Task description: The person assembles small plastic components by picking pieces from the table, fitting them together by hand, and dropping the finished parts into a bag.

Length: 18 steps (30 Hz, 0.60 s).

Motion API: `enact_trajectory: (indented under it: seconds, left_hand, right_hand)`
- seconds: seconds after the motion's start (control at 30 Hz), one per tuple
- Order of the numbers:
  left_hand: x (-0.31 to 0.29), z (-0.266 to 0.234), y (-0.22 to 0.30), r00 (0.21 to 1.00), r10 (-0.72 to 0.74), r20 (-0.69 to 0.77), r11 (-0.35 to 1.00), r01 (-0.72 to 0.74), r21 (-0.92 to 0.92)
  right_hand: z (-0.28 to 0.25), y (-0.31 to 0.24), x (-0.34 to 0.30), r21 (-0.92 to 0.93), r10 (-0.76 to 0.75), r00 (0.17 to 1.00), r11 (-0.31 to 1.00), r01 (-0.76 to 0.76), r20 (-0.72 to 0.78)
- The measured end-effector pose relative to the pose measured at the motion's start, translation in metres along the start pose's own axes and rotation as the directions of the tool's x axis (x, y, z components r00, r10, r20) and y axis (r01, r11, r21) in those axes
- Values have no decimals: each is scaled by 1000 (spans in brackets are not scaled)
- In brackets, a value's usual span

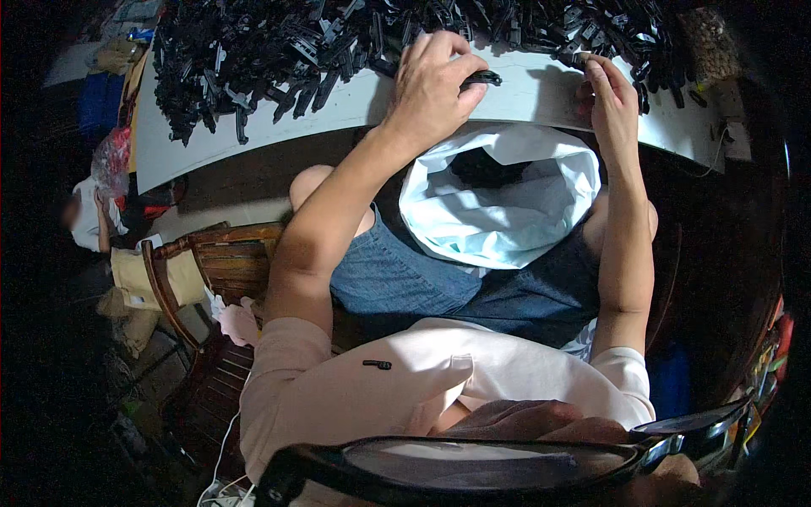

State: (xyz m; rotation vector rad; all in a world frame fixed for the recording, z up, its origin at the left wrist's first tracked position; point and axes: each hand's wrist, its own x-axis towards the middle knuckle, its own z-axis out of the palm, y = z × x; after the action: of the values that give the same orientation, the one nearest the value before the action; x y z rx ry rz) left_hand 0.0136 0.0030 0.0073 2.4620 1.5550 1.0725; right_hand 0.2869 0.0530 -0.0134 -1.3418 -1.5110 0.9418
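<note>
Over the table's near edge, my left hand [431, 89] is closed with a short black plastic part [481, 79] between thumb and fingers. My right hand [610, 97] sits at the edge of the heap on the right, thumb and forefinger pinched together against the dark pieces. What those fingertips hold, if anything, is too small to tell. A large heap of black plastic parts [296, 55] covers the far side of the white table [524, 93]. Between my knees, below the hands, stands an open white bag [456, 224] with a dark inside.
A wooden chair [228, 253] stands to my left, with a pink cloth [236, 321] beside it. Farther left is another person [89, 220] near a red-and-clear plastic bag [111, 165]. A woven sack [710, 42] lies at the far right. A white cable [224, 448] hangs at lower left.
</note>
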Motion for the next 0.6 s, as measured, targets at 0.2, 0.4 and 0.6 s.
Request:
enact_trajectory:
  seconds: [0.2, 0.4, 0.6]
  left_hand:
    - [4, -2, -3, 980, 77, -182, 995, -86, -42]
    - [-2, 1, 6, 977, -213, -4, 920, 199, -336]
    - [-5, 9, 12, 914, -351, 205, 645, 394, -655]
  right_hand:
    - [11, -18, -9, 205, 30, 989, 977, -59, 142]
    - [25, -29, -23, 360, 52, 963, 921, -148, 264]
    - [38, -32, -33, 398, -1, 917, 901, -172, 400]
